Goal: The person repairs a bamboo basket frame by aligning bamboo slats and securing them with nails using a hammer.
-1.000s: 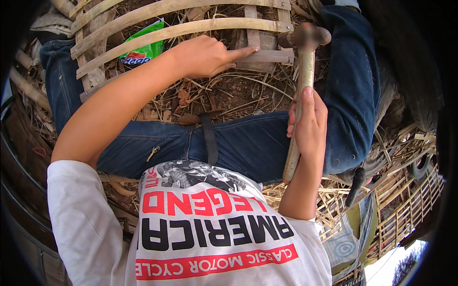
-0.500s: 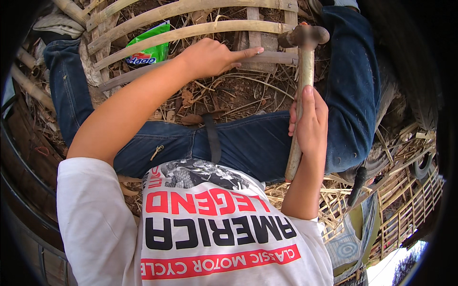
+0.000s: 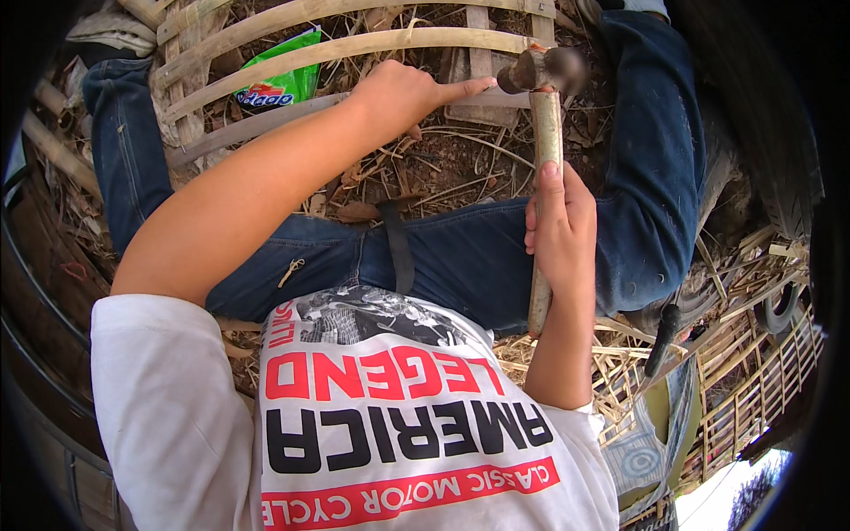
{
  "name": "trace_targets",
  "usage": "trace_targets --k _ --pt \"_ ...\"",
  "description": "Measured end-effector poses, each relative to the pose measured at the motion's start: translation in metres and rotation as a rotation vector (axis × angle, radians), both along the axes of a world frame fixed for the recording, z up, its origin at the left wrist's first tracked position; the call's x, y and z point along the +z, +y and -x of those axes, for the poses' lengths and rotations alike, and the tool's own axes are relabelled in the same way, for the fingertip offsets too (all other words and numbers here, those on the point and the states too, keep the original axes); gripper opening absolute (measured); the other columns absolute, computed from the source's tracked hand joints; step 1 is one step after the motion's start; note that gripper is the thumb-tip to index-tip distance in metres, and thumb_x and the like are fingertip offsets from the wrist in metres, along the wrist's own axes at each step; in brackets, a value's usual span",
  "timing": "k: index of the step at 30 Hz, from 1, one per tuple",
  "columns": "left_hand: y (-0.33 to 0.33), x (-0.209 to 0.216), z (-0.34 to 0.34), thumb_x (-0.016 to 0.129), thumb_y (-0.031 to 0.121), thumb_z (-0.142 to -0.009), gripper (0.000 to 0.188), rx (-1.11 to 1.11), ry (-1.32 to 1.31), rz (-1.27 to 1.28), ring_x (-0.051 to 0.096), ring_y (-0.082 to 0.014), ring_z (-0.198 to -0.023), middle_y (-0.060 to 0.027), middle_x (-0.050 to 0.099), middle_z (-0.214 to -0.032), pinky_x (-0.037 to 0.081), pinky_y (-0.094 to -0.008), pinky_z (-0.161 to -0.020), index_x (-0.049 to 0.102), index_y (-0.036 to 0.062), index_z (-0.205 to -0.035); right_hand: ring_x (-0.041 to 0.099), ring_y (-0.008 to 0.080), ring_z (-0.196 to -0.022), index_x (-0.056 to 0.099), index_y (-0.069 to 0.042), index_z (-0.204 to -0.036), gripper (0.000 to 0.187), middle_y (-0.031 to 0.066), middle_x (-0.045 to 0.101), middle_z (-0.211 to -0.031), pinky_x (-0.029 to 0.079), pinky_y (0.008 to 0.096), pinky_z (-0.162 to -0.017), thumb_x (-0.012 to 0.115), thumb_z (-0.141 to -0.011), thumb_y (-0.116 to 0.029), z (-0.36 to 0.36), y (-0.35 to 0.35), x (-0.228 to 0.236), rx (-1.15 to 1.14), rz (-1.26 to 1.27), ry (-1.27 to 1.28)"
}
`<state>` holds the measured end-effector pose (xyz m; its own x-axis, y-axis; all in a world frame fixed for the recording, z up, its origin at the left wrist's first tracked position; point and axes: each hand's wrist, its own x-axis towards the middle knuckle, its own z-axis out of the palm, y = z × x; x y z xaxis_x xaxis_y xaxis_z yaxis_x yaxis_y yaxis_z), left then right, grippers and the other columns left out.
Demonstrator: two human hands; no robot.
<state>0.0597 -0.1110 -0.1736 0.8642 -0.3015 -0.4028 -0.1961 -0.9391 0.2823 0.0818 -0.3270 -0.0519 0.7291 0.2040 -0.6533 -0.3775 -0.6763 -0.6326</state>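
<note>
My left hand [image 3: 395,99] is closed around the nearest bamboo slat [image 3: 257,122] of a slatted frame, one digit stretched along it to the right. In my right hand [image 3: 564,226] is a hammer [image 3: 547,128], gripped midway along its pale wooden handle. Its dark metal head stands over the slat's right end, just beyond the stretched fingertip of my left hand. Whether the head touches the slat I cannot tell. Behind the head, the crosspiece at that corner is partly hidden.
A green packet [image 3: 297,69] lies under the slats. My jeans-clad legs [image 3: 651,159] flank the frame. Dry leaves and sticks litter the soil [image 3: 443,168]. At the lower right are a woven bamboo lattice [image 3: 753,389], a black-handled tool [image 3: 664,339] and a patterned cloth [image 3: 639,456].
The hammer and my right hand have shifted a little left, bringing the head closer to my left fingertip. My left hand keeps its grip on the slat.
</note>
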Motion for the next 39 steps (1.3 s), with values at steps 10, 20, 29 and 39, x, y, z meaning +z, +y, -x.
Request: trace_targets --k 10,20,29,39 --pt "-0.001 -0.003 0.001 0.069 0.011 -0.079 0.085 -0.007 -0.081 -0.055 0.068 -0.0253 -0.063 -0.0079 0.067 -0.069 0.055 -0.0371 -0.057 0.030 0.0360 -0.149 0.047 0.0106 -0.051 0.055 0.000 -0.082 0.041 0.0038 0.048 -0.055 0.038 0.0304 -0.049 0.047 -0.103 -0.035 0.004 0.001 0.002 0.074 0.028 -0.092" --pt "-0.003 -0.009 0.003 0.059 0.009 -0.086 0.073 -0.014 -0.142 -0.115 0.067 -0.0238 -0.059 -0.0078 0.065 -0.067 0.054 -0.0365 -0.052 0.032 0.0391 -0.148 0.053 0.0321 -0.057 0.056 0.004 -0.087 0.040 0.0195 0.055 -0.065 0.043 0.0412 -0.059 0.047 -0.102 -0.032 -0.002 0.007 0.012 0.149 0.110 -0.064" --pt "-0.006 -0.010 0.003 0.058 0.009 -0.088 0.077 -0.018 -0.106 -0.147 0.067 -0.0217 -0.058 -0.0059 0.065 -0.066 0.053 -0.0342 -0.049 0.025 0.0418 -0.150 0.040 0.0049 -0.045 0.050 -0.005 -0.084 0.042 -0.0024 0.043 -0.058 0.034 0.0218 -0.040 0.039 -0.105 -0.040 -0.002 0.002 0.005 0.206 0.049 -0.122" --pt "-0.007 -0.013 0.001 0.057 0.005 -0.086 0.083 -0.003 -0.110 -0.139 0.067 -0.0223 -0.058 -0.0075 0.066 -0.070 0.054 -0.0352 -0.051 0.022 0.0455 -0.150 0.050 0.0215 -0.051 0.052 0.003 -0.083 0.042 0.0124 0.048 -0.056 0.041 0.0386 -0.053 0.044 -0.103 -0.034 0.003 -0.003 -0.005 0.199 0.100 -0.172"
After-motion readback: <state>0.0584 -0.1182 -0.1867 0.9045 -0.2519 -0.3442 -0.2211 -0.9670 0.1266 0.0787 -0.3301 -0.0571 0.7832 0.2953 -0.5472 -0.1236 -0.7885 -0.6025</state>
